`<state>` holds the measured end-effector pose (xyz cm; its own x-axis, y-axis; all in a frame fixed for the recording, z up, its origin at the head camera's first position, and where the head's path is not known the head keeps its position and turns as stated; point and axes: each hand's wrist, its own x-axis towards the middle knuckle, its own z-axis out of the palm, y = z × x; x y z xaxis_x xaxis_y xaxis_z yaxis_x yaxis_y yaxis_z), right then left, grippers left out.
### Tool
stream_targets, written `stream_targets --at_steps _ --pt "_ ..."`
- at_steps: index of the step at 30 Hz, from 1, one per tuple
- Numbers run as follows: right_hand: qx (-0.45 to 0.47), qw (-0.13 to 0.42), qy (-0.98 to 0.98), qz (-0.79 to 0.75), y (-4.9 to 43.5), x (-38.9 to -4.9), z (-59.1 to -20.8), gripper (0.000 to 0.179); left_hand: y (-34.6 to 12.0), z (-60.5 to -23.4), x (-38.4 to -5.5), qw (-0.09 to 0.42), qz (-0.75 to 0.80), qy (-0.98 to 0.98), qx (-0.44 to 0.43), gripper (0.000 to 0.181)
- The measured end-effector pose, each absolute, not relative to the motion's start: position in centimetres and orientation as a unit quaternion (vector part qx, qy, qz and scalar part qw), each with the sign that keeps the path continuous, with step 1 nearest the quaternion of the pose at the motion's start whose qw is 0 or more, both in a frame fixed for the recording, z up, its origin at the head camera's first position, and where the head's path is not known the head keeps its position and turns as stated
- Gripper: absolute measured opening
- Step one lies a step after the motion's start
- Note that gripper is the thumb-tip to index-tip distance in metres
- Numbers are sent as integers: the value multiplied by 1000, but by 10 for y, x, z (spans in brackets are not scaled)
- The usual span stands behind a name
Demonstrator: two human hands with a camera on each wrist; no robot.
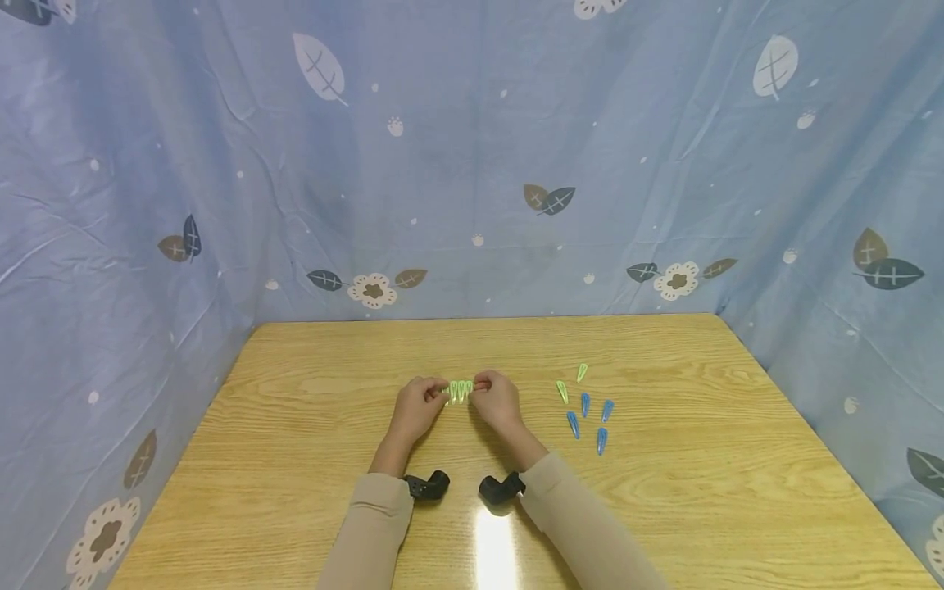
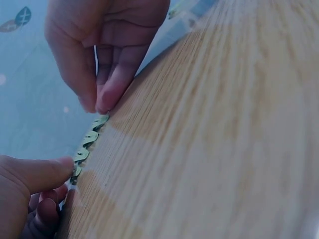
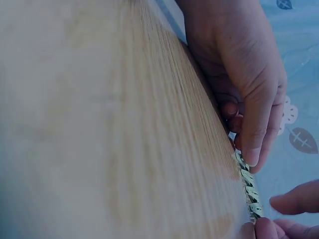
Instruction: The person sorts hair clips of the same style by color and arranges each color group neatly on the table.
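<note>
A short row of light green snap hair clips (image 1: pixel 458 391) lies side by side on the table, between my two hands. At the row's left end my left hand (image 1: pixel 418 407) pinches the end clip, its thumb (image 2: pixel 55 172) and fingers right at the clip's edge. Opposite it, my right hand (image 1: pixel 498 401) pinches the clip at the right end with its fingertips (image 2: pixel 105 102). The middle clips (image 3: pixel 250 190) show uncovered and stand close together. Part of each end clip is hidden by the fingers.
To the right of my right hand lie two loose green hair clips (image 1: pixel 563 392) and several blue hair clips (image 1: pixel 602 441). The wooden table (image 1: pixel 310 459) ends at a blue patterned curtain (image 1: pixel 457 164). Black wrist cameras (image 1: pixel 430 485) sit at both cuffs.
</note>
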<state>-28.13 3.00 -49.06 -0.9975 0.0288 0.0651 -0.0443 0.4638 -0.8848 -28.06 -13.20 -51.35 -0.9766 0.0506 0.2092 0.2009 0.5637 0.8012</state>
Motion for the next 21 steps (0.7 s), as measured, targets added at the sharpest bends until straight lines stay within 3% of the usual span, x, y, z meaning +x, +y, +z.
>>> stream_targets --at_steps 11,15,21 --pt "57 2 -778 626 56 -271 -499 35 -131 -518 -281 88 -457 -882 -70 19" --pt "75 -20 -763 641 68 -258 -481 38 -131 -520 -280 91 -457 -882 -72 19" --pt "85 -6 -759 646 92 -262 -493 43 -130 -521 -279 94 -459 -880 -74 19"
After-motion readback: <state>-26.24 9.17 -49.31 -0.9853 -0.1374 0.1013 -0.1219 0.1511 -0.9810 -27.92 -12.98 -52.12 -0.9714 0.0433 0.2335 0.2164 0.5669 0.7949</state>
